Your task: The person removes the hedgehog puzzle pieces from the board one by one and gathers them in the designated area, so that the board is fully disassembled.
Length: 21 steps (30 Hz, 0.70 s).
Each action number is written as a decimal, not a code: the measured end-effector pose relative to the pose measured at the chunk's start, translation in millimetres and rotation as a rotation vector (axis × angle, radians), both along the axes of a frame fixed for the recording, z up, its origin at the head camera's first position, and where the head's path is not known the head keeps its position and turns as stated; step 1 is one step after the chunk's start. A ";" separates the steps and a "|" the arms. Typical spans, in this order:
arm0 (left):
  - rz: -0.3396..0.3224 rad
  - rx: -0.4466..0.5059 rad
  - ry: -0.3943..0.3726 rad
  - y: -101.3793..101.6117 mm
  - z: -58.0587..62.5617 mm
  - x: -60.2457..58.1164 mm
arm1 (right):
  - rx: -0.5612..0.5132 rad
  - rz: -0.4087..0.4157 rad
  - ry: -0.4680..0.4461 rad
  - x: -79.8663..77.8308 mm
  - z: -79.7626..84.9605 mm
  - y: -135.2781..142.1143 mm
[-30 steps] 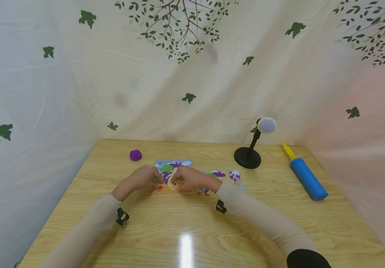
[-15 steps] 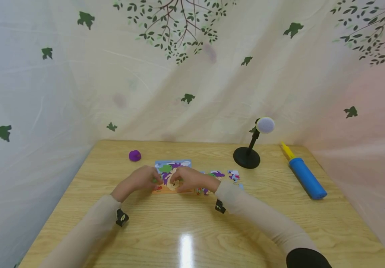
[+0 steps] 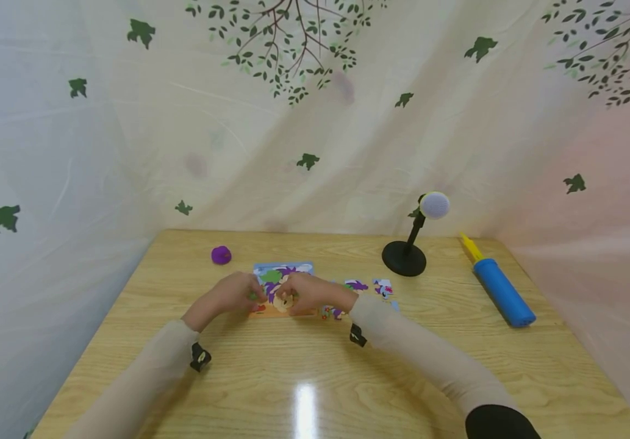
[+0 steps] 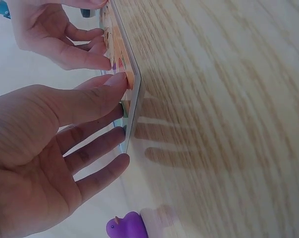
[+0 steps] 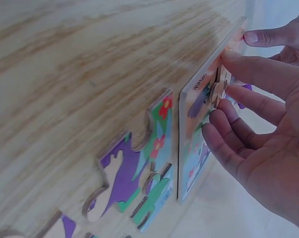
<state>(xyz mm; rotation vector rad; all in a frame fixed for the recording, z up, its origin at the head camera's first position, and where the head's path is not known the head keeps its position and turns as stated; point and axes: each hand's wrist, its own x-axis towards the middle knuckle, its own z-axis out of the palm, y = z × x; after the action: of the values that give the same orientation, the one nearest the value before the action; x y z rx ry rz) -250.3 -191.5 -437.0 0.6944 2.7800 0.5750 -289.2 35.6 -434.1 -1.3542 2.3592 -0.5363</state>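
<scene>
A pony jigsaw board (image 3: 283, 266) lies flat on the table with both hands over it. My left hand (image 3: 236, 292) is at its left side; in the left wrist view the thumb (image 4: 115, 82) rests on the board's corner and the fairly straight fingers touch along the edge. Over the middle of the board, my right hand (image 3: 311, 291) pinches a peach-coloured puzzle piece (image 5: 218, 93) between thumb and fingertips, low against the board. Part of this piece is hidden by the fingers. Several loose puzzle pieces (image 5: 124, 173) lie right of the board, partly behind the right wrist in the head view.
A purple toy duck (image 3: 221, 255) sits at the back left. Behind the loose pieces stands a round white head on a black stand (image 3: 404, 259). A blue hand pump (image 3: 504, 292) with a yellow nozzle lies at the right. A printed cloth hangs behind the table.
My right hand and wrist have shifted very slightly left over the board, still pinching the puzzle piece. The left hand stays in place.
</scene>
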 end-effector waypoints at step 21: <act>-0.036 -0.015 0.039 0.1 2.3 1.2 | 0.045 -0.033 -0.022 -1.5 1.6 -3.1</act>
<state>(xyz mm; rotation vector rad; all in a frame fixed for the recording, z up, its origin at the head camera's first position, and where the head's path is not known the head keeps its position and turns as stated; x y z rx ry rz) -249.2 -191.4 -434.8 0.7592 2.7981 0.5390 -290.6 32.5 -432.5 -1.2848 2.3652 -0.5020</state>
